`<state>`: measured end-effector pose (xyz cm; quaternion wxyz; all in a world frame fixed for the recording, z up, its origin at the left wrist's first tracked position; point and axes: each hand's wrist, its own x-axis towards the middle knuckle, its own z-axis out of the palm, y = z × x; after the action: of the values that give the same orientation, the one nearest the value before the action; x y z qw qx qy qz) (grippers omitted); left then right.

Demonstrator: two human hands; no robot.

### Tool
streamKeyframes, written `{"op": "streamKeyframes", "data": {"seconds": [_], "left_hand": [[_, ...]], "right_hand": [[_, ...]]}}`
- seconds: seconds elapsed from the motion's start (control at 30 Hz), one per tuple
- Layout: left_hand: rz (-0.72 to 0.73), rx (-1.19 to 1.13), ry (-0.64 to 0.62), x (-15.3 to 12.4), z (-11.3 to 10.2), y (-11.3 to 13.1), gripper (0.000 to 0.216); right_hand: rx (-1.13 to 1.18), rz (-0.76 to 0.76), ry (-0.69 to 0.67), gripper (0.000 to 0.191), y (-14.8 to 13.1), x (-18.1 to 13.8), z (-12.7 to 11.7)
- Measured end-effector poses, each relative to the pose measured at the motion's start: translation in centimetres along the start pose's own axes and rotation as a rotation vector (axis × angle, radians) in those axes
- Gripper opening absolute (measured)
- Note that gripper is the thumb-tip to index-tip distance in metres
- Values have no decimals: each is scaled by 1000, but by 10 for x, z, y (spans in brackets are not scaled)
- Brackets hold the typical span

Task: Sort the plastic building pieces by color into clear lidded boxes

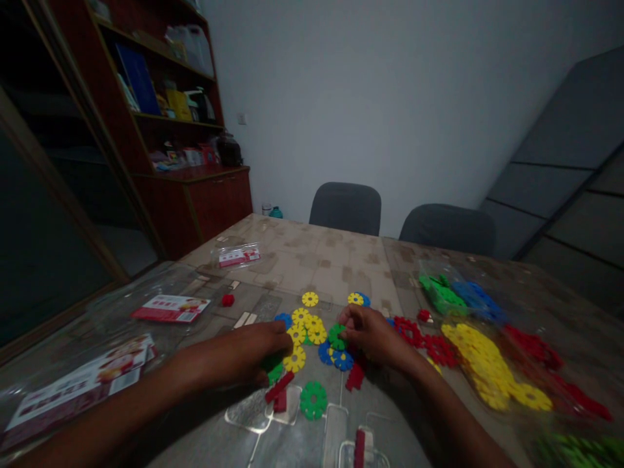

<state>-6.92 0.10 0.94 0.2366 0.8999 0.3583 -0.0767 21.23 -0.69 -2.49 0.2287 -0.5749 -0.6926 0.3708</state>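
My right hand (370,333) pinches a green notched plastic disc (337,337) at its edge. Blue notched discs (343,359) lie just below it, with a red piece (355,376) beside them. My left hand (260,351) curls its fingers around another green disc (275,373), partly hidden under them. Between both hands is a loose pile of yellow discs (314,329) with a little green and blue showing. Nearer to me lie a flat green disc (313,400) and a red strip-like piece (279,387).
At right are clear bags holding yellow discs (475,361), red pieces (533,348), green pieces (441,292) and blue pieces (478,300). Clear packaging with printed cards (170,308) lies at left. Two grey chairs (345,207) stand beyond the table (331,253).
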Motion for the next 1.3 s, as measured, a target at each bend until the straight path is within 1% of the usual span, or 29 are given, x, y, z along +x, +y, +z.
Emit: {"op": "streamKeyframes", "data": {"seconds": [0.1,0.23,0.37,0.5,0.53,0.6,0.67,0.73,0.87,0.9,0.97,1.03,1.1,1.23,1.3], "left_hand": [[-18,-28,-3,5,5,-5,42],[-14,-42,6,6,8,-10,36],[-24,-49,19,4,8,-12,36],[-8,-82,35,7,5,-11,28],[6,-98,43,8,3,-10,27],[30,-121,74,11,0,-7,25],[34,-144,134,14,-3,-5,23],[23,-167,156,16,-4,-5,21],[34,-158,34,15,1,-10,14],[39,-149,17,14,3,-10,12],[35,-135,32,14,5,-9,8],[23,-117,67,15,5,-5,11],[13,-102,78,14,1,-1,16],[-12,-84,18,10,-4,3,31],[-37,-62,-2,8,-4,4,36]], "right_hand": [[-11,-16,-38,18,6,-13,-8],[-115,-34,-43,12,8,-23,-11],[-211,-71,-95,16,0,-33,-9],[-227,-88,-188,18,-10,-40,-14],[-227,-88,-181,17,-12,-40,-16],[-238,-86,-118,15,-14,-35,-19],[-259,-84,-55,15,-13,-28,-19],[-274,-92,-50,15,-9,-23,-17],[-263,-130,-161,23,-2,-24,-11],[-256,-139,-186,26,0,-25,-10],[-244,-146,-213,33,0,-27,-10],[-238,-134,-220,35,0,-28,-12],[-233,-114,-218,33,-3,-28,-15],[-218,-87,-172,23,-16,-32,-20],[-210,-89,-192,20,-26,-39,-15]]}}
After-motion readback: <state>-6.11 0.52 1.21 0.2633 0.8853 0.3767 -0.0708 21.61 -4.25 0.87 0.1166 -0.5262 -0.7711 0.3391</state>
